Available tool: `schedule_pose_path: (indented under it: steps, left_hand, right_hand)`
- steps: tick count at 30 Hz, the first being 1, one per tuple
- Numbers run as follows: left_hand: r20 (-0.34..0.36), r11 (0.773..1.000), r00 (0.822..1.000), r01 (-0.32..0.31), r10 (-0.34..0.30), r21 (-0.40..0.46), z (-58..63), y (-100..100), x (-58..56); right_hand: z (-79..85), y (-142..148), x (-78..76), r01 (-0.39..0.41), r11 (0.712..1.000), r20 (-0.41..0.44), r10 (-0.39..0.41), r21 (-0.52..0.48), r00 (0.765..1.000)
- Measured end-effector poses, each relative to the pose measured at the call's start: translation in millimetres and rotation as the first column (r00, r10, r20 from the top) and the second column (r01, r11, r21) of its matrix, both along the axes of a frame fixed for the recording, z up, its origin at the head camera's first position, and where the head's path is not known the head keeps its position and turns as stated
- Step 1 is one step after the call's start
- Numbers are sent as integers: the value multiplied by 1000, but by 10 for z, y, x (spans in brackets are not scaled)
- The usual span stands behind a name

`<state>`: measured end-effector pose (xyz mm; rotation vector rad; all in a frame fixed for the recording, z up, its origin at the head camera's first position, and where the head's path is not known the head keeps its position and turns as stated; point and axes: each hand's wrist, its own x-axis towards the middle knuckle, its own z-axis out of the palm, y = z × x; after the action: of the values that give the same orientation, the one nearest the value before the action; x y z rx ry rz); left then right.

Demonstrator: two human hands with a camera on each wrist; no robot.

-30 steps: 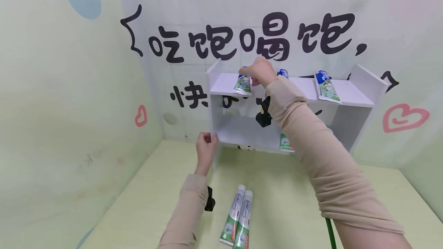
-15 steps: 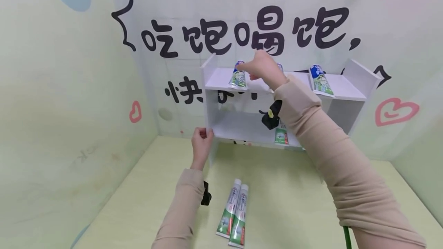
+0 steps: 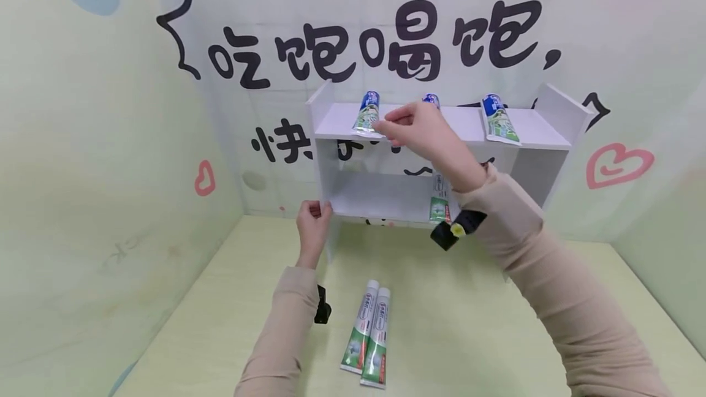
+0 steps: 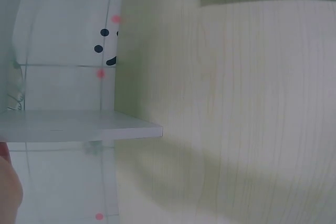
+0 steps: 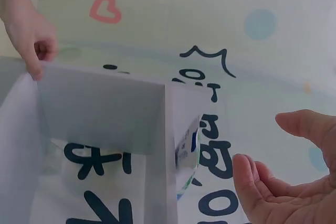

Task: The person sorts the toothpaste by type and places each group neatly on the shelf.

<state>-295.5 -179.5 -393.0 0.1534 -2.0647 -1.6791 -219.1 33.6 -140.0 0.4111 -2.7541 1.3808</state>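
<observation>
My left hand grips the front edge of the left side panel of a white two-tier shelf; the right wrist view shows its thumb and fingers over that panel. Just right of a blue and green toothpaste tube, my right hand hovers at the top tier. Its thumb and fingers stand apart with nothing between them in the right wrist view. That tube lies at the top tier's left end, crimped end toward the front. A second blue-topped tube is partly hidden behind the hand, and a third tube lies to the right.
On the lower tier rests a white and green toothpaste tube, partly covered by the right arm. Two similar tubes, a left one and a right one, lie side by side on the pale table. Walls stand behind and beside.
My right hand has let go of the left blue and green tube and drawn back down and to the right. My left hand still holds the panel. The head view has shifted slightly.
</observation>
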Motion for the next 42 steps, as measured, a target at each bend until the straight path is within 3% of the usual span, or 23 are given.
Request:
schedule_pose_path:
  steps: [6, 13, 27, 42]
  left_hand:
    - [1, 1000, 1000, 8, -8, 9, 7, 9, -10]
    - [-3, 1000, 1000, -3, 3, 21, 7, 13, -11]
    - [-15, 1000, 1000, -8, 8, 18, -3, 13, -30]
    - [-12, 1000, 1000, -1, 1, 5, -17, 4, -4]
  right_hand:
    - [-424, 123, 224, -30, 982, -4, 30, -185, 1000]
    - [-856, 223, 277, -5, 959, 39, 17, -283, 999]
    - [-1234, 334, 293, 6, 955, 51, 10, -296, 999]
    - [-1874, 346, 203, 107, 939, 185, -47, -328, 982]
